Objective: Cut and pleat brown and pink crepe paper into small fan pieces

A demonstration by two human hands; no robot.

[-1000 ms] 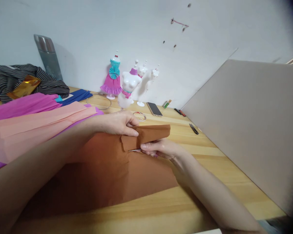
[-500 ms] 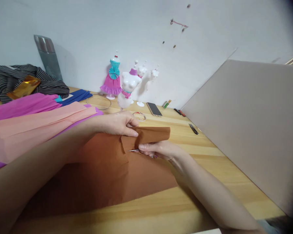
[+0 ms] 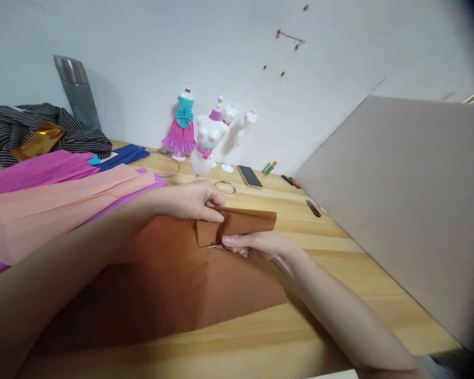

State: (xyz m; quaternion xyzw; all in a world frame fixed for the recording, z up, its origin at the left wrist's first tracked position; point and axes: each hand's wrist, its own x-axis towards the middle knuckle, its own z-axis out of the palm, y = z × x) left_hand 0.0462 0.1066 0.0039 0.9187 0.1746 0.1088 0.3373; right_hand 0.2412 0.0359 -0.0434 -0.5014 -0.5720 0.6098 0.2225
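Observation:
A large brown sheet [image 3: 174, 284], thin like crepe paper or cloth, lies on the wooden table in front of me. Its upper part is lifted into a folded strip [image 3: 253, 220]. My left hand [image 3: 195, 201] is closed on the sheet's upper edge, thumb pressed on top. Just below and to the right, my right hand [image 3: 250, 243] is closed round scissors, of which a slim metal blade [image 3: 212, 246] shows at the slit below the strip. Most of the scissors' handles are hidden by the fingers and the sheet.
Pink and purple sheets [image 3: 63, 210] and striped cloth [image 3: 43, 126] lie at left. Small mannequins [image 3: 211, 131], one dressed [image 3: 184, 123], stand by the wall. A bracelet [image 3: 225, 187], phone [image 3: 249, 176] and utility knife [image 3: 313, 208] are behind and right. A partition [image 3: 411, 200] borders the right side.
The blade now lies along the lower edge of the cut piece, and the loose flap there looks flatter. The right end of the folded strip has dipped slightly. My left hand has barely moved.

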